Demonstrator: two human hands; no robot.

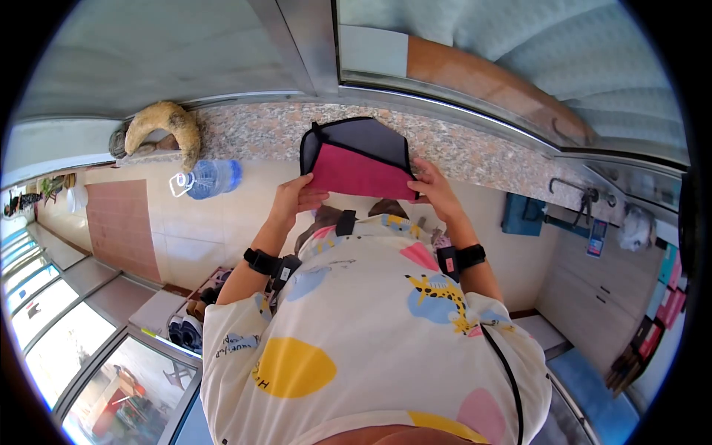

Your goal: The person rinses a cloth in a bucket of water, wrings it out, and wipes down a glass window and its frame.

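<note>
A pink and dark grey fabric piece with black edging lies partly over the stone ledge, its near edge extending past the ledge toward my body. It looks like a flat pouch or folded cloth; its exact kind I cannot make out. My left hand pinches its near left corner, thumb near the pink panel. At the near right corner, my right hand holds the edge between thumb and fingers. A small black loop or tab stands at the far left corner of the fabric.
The speckled stone ledge runs below framed glass windows. On its left end sits a curved, furry tan object. A large clear water bottle stands below on the left. Shoes rest on a rack; a wall tap is at right.
</note>
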